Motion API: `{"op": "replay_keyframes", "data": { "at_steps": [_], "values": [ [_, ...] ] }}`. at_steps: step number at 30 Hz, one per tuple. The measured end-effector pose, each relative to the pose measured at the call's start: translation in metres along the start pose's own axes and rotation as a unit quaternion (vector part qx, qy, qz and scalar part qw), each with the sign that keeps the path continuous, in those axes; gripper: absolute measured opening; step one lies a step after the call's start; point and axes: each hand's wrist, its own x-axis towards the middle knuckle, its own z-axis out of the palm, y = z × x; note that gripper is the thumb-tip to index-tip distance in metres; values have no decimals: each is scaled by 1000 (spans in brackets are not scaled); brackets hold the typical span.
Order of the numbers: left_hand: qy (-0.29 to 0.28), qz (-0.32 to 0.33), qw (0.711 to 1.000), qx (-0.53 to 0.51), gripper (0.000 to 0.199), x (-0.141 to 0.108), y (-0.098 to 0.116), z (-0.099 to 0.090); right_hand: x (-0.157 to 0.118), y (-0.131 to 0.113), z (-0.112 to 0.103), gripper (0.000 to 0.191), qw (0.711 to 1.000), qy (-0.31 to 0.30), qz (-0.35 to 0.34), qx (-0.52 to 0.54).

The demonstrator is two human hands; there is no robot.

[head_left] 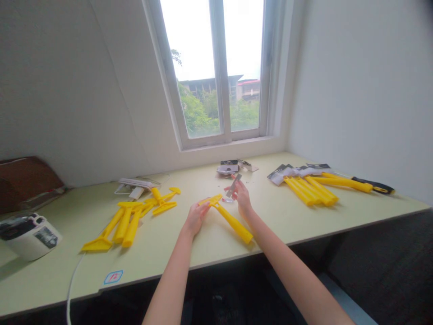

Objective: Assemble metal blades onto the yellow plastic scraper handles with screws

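Observation:
My left hand (195, 219) is closed on the wide head of a yellow plastic scraper (235, 223). The scraper's handle slants down to the right, toward my right forearm. Between the fingers of my right hand (242, 197) is a flat grey metal blade (233, 185), held up just beyond the scraper head and apart from it. A small clear-and-red item (227, 200) lies on the table behind the scraper; its kind is unclear. Tiny dark bits, too small to name, are scattered near the right hand.
Several yellow scrapers (127, 223) lie in a pile at left, near a white power strip (135, 183). More scrapers with grey wrapped heads (313, 189) and a black-handled tool (374, 185) lie at right. Small packets (229, 167) sit behind. A white mug-like container (32, 237) stands far left.

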Motion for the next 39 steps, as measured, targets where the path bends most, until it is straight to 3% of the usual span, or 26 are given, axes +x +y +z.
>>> {"op": "replay_keyframes", "data": {
  "at_steps": [4, 7, 12, 16, 26, 35, 39],
  "values": [
    [-64, -10, 998, -7, 28, -4, 1, 2, 3, 2, -1, 49, 998, 45, -13, -47],
    [-95, -32, 995, -28, 37, -7, 1, 4, 4, 4, -1, 46, 999, 21, 3, -36],
    [-53, -44, 996, -51, 42, -5, 1, 1, -1, 4, 3, 44, 997, -69, 37, -10],
    [-52, -67, 994, -64, 52, -2, 0, -1, -4, 4, 4, 38, 990, -118, 68, 24],
    [-107, -61, 992, 6, 30, -11, 3, 8, -1, 9, -2, 33, 994, -71, 78, 26],
    [-116, -49, 991, 55, 35, -7, -2, 12, -7, 8, 2, 21, 985, -148, 44, -72],
    [-110, -48, 991, 61, 39, -6, -1, 13, -9, 8, 2, 18, 981, -153, 5, -117]
  ]
}}
